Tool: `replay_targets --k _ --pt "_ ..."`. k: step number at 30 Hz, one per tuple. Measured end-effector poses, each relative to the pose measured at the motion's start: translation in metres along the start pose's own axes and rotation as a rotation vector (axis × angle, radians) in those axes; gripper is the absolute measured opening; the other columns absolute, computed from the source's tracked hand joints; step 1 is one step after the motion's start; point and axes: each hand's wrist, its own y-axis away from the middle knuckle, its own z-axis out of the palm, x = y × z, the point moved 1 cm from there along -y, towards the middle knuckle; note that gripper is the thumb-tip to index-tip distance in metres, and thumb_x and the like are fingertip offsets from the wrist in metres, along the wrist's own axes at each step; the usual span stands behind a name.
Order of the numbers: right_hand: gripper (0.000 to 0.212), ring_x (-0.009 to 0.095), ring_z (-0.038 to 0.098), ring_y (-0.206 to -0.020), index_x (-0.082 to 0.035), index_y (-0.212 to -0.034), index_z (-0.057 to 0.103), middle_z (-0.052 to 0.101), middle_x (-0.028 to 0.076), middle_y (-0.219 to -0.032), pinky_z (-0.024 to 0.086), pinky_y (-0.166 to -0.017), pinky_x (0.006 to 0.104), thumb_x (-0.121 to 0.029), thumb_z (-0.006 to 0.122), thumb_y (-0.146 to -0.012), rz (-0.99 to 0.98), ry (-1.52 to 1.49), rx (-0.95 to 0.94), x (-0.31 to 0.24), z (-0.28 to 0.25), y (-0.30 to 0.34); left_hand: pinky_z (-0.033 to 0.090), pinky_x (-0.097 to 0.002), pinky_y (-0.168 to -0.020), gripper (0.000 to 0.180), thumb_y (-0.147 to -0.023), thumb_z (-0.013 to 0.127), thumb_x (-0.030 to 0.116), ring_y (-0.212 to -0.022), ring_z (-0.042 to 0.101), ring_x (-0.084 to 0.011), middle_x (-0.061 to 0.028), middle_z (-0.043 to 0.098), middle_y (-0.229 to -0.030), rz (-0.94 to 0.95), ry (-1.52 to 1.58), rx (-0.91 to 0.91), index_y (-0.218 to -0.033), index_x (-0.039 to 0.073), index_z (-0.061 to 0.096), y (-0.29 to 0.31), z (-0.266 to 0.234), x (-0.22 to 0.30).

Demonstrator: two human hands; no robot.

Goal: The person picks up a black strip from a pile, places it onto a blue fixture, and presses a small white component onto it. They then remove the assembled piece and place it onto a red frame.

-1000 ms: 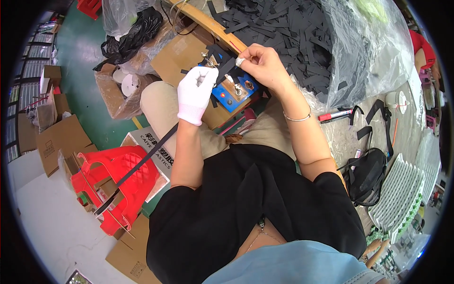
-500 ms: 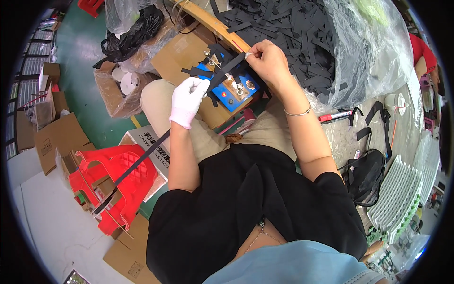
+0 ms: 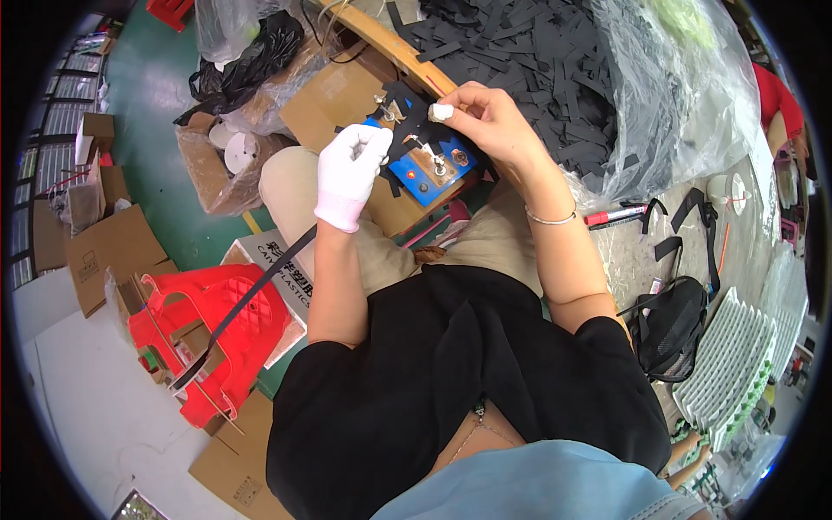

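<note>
since half a second before, the left hand (image 3: 348, 173) in its white cloth glove had moved up and toward the blue box (image 3: 425, 169), and the right hand (image 3: 485, 117) had come down a little to meet it over the box.

the left hand was curled shut around a long black strap (image 3: 251, 299). the strap was flat, thin and smooth like woven tape. its long axis ran slantwise: the top end was at the glove beside the blue box, and the other end pointed down and to the left, where it lay across a red plastic basket (image 3: 217, 338) on the floor. the basket had big open holes in its sides.

the right hand was bare, with a white wrap on one fingertip and a thin shiny bracelet (image 3: 550, 217) at the wrist. its fingers were pinched narrow on a short black strap piece (image 3: 407, 130) over the top of the box.

the blue box was small and square-cornered, with little metal posts on top. it sat on a brown cardboard box (image 3: 347, 95) above the person's knees.

behind it, a clear crinkly plastic bag (image 3: 659, 95) held a big heap of cut black strips (image 3: 537, 61). a red marker pen (image 3: 611, 214) lay near the right elbow.
</note>
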Motion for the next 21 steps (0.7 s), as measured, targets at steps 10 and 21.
replay_targets --k 10,21 --pt "0.016 0.02 0.058 -0.069 -0.001 -0.08 0.065 0.057 0.009 -0.081 0.046 -0.062 0.029 -0.014 0.065 -0.07 -0.098 0.358 0.197 0.016 -0.005 -0.006 0.036 -0.0175 -0.051 0.015 -0.083 0.062 0.017 -0.056 0.045 -0.0026 0.0031 0.054 -0.063 -0.021 -0.06 -0.043 -0.08 0.003 0.061 -0.003 0.004 -0.008" --pt "0.016 0.027 0.059 -0.079 -0.007 -0.076 0.066 0.057 0.009 -0.084 0.047 -0.07 0.0364 -0.021 0.06 -0.072 0.022 0.633 0.267 0.012 -0.003 -0.008 0.037 -0.0184 -0.05 0.017 -0.081 0.063 0.02 -0.054 0.045 -0.0028 0.003 0.054 -0.063 -0.098 -0.117 -0.048 -0.079 0.003 0.062 -0.005 -0.011 -0.035"
